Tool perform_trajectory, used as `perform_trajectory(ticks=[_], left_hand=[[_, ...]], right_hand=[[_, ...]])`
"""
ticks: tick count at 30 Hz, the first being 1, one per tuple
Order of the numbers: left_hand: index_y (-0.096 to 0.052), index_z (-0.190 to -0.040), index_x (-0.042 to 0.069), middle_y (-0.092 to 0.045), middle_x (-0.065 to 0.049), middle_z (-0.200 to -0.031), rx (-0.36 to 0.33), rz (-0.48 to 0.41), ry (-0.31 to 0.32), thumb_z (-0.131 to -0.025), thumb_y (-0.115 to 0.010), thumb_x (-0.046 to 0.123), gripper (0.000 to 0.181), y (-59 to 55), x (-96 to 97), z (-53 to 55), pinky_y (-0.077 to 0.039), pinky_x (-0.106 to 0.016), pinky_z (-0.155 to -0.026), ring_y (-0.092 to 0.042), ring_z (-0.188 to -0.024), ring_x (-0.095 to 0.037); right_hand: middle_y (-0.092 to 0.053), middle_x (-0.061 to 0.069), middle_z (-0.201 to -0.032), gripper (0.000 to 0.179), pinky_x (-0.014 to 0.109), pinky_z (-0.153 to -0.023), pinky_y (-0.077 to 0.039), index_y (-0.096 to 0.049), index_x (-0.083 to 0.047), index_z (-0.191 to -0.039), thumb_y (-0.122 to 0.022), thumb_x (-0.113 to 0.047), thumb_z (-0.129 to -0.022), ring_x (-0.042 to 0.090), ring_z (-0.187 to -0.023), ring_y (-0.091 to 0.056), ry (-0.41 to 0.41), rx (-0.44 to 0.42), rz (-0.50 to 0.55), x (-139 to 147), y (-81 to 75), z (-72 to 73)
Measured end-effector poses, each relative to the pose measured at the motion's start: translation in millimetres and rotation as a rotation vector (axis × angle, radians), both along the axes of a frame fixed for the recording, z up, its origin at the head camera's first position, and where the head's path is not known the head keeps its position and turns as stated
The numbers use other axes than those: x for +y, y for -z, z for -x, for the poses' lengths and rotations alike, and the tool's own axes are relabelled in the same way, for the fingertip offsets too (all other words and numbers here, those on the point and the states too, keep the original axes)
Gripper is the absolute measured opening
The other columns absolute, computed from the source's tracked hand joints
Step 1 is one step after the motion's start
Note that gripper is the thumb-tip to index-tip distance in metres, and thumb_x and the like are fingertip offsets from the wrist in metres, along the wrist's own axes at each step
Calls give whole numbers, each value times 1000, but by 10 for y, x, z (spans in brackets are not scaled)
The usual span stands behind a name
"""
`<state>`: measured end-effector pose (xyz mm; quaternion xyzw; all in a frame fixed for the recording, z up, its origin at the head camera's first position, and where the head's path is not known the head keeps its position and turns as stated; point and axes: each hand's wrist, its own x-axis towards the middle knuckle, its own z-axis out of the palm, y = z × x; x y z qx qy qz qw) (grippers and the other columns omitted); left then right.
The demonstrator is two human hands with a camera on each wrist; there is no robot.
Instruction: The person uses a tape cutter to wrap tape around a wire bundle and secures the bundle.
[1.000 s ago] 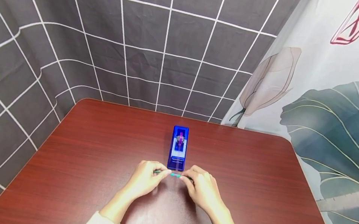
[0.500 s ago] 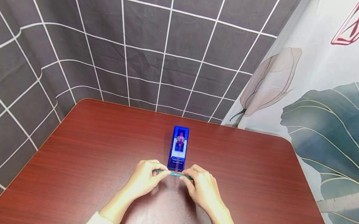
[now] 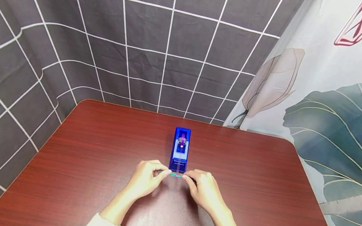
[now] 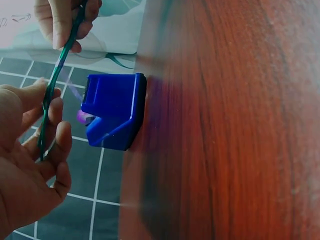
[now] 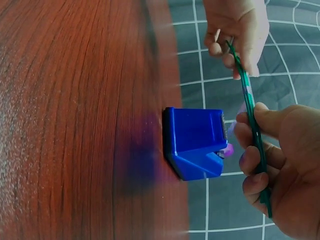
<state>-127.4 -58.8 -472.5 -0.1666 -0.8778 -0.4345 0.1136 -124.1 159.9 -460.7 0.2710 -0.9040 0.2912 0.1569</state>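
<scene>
My left hand (image 3: 147, 177) and right hand (image 3: 204, 188) each pinch one side of a thin, dark green bundle of narrow strips (image 5: 257, 135) between thumb and fingers. It is held raised off the table, in front of a blue tape dispenser (image 3: 178, 167). A clear, purplish strip of tape (image 4: 75, 90) runs from the dispenser to the middle of the bundle, and a piece of it lies over the green there. The bundle's ends reach past the fingers into both palms in the wrist views. A small purple tape roll (image 3: 183, 139) sits inside the dispenser.
The dispenser stands on a reddish-brown wooden table (image 3: 102, 137), its cutting end facing me. Behind the table hangs a dark grey curtain (image 3: 139, 61) with white grid lines. To the right is a white curtain (image 3: 320, 70) with large leaf prints.
Both hands stay in almost the same place over the table. The fingers have shifted slightly, and less of the green bundle shows beyond them in the head view. The dispenser has not moved.
</scene>
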Motion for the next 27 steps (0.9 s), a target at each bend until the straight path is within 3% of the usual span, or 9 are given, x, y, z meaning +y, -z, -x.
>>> perform_trajectory(ticks=[3,8,15,22,27], left_hand=[[-80,-86,15,-67,12,-73,21,96,-20,-95,-71,25,16,-25,5,1,-38,-35,-74,-54,-60,-1],[-76,-77,17,-73,4,-79,35,230,-14,-97,-67,28,24,-45,3,16,-39,-37,-74,-57,-64,-6],[-78,-80,20,-73,6,-80,17,238,-11,-96,-69,29,21,-36,3,23,-40,-38,-76,-56,-67,-8],[-81,-86,17,-74,5,-83,13,215,-29,-94,-71,29,17,-49,6,7,-41,-39,-79,-61,-74,-12],[-80,-84,18,-73,6,-81,13,205,-32,-92,-74,28,14,-49,5,11,-40,-39,-79,-56,-72,-9]], right_hand=[[-69,-4,-78,5,29,-62,-54,-77,-11,-86,-75,-10,-91,7,-69,-65,-3,19,-1,1,2,5],[-69,-4,-79,5,29,-64,-54,-77,-11,-87,-75,-11,-91,7,-71,-65,4,16,-15,10,5,6],[-63,-6,-72,13,27,-61,-51,-71,-10,-80,-72,-6,-92,4,-65,-56,-12,-20,-4,27,16,22],[-58,-8,-69,13,26,-57,-46,-71,-10,-78,-76,-4,-88,1,-61,-49,21,44,-14,16,31,8],[-60,-9,-71,11,28,-57,-48,-72,-13,-80,-78,-6,-86,2,-61,-51,43,63,-33,13,25,-6]])
